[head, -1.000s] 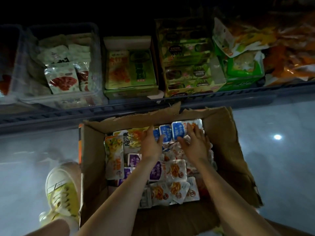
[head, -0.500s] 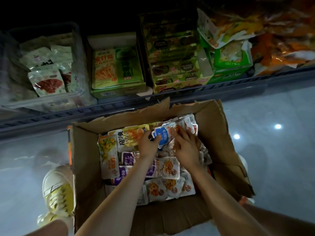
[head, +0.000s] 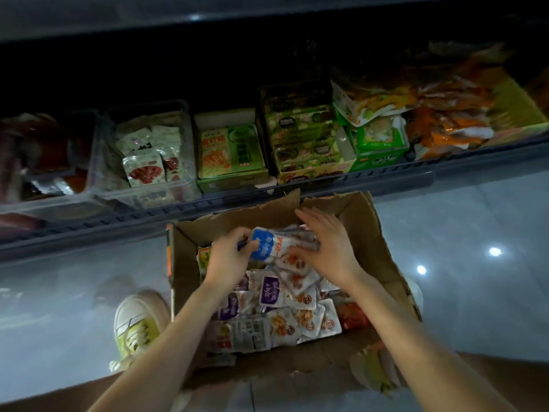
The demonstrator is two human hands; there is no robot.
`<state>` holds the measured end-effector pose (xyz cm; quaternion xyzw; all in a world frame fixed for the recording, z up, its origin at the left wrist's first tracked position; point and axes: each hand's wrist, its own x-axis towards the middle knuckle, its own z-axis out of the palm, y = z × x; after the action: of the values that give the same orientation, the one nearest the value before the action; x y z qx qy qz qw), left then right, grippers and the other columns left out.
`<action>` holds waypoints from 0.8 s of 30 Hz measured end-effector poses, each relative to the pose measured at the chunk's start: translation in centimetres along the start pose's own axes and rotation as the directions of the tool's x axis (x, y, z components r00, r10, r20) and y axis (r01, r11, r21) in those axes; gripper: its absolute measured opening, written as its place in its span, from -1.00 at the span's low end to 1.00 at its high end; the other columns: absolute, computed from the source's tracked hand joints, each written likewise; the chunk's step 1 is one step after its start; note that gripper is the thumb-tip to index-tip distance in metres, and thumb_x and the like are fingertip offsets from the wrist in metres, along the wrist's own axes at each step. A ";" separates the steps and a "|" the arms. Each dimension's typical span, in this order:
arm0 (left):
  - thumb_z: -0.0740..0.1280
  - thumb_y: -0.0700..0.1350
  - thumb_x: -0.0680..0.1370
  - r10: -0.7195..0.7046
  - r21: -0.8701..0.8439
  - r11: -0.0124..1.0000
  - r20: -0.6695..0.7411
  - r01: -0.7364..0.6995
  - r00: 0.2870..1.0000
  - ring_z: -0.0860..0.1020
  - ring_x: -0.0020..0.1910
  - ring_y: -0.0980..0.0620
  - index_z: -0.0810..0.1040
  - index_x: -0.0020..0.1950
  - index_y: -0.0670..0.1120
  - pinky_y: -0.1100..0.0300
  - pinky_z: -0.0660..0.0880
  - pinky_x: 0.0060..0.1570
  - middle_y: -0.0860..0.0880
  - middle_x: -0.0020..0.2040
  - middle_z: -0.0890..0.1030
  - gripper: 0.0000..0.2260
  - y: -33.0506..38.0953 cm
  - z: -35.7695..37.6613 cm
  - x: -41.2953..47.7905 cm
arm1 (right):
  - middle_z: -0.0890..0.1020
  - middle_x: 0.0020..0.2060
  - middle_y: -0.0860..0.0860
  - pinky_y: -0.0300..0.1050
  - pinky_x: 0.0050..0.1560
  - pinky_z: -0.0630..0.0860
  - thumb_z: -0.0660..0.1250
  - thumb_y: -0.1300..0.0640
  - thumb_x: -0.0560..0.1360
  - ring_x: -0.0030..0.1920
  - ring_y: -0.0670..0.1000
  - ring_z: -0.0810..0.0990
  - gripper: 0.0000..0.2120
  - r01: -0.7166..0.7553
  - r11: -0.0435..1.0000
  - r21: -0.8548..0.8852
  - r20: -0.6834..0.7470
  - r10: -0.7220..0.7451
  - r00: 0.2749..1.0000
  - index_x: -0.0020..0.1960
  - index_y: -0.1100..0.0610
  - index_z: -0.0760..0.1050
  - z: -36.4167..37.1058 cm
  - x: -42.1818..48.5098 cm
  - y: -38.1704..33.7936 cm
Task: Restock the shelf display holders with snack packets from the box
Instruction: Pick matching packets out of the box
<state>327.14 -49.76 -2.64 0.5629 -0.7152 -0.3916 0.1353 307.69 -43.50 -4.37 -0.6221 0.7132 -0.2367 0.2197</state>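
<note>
Your two hands meet over the far half of the box [head: 375,239], with a bundle of blue-and-white packets [head: 271,244] between them. The bundle's long axis runs side to side, from one hand to the other, and it sits raised a little above the loose packets [head: 297,319] that lie nearer your wrists.

Your left hand [head: 228,260] has its fingers and thumb curled round the bundle's left end, so it has a real grip. Your right hand [head: 326,248] is mostly flat, fingers straight and spread, laid against the right end with the thumb touching the packets; it steadies the bundle more than it grips, as far as you can tell.

The shelf display holders lie straight ahead of your fingertips, beyond the box's torn far flap and the shelf rail [head: 208,200]. The green holder [head: 231,156] is just past your left hand and the clear holder [head: 142,162] further to its left. The lift therefore goes forward and up, and the left hand looks set to carry the load.
</note>
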 end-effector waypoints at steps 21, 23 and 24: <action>0.37 -0.18 0.42 -0.089 -0.883 0.301 0.350 0.360 0.933 0.56 -0.03 -0.11 0.52 0.16 -0.13 -0.10 0.47 0.11 -0.10 0.00 0.62 -0.69 6.8 -6.1 -6.3 | 0.69 -0.13 0.16 -0.10 -0.25 0.61 0.44 0.23 0.44 -0.22 0.06 0.67 -0.79 -0.470 0.275 0.839 0.295 0.495 0.817 0.07 0.24 0.59 -7.2 -3.7 -12.1; 0.34 -0.24 0.45 -0.093 -0.911 0.268 0.299 0.313 0.950 0.59 -0.01 -0.12 0.49 0.21 -0.15 -0.08 0.53 0.01 -0.13 0.06 0.62 -0.67 7.4 -5.7 -6.5 | 0.69 -0.12 0.17 -0.02 -0.12 0.62 0.43 0.24 0.44 -0.17 0.10 0.67 -0.79 -0.441 0.317 0.840 0.250 0.494 0.833 0.06 0.26 0.59 -7.3 -4.0 -12.7; 0.32 -0.26 0.49 -0.102 -0.923 0.253 0.271 0.288 0.957 0.59 0.01 -0.13 0.47 0.24 -0.17 -0.07 0.55 0.00 -0.16 0.10 0.62 -0.68 7.7 -5.6 -6.5 | 0.69 -0.12 0.17 -0.02 -0.10 0.62 0.43 0.24 0.45 -0.16 0.10 0.67 -0.80 -0.428 0.344 0.836 0.229 0.490 0.841 0.06 0.26 0.59 -7.4 -4.1 -13.0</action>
<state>327.48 -45.64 8.12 0.4207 -0.2698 -0.7969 0.3394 313.89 -40.44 9.48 -0.1928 0.6468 -0.5081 0.5351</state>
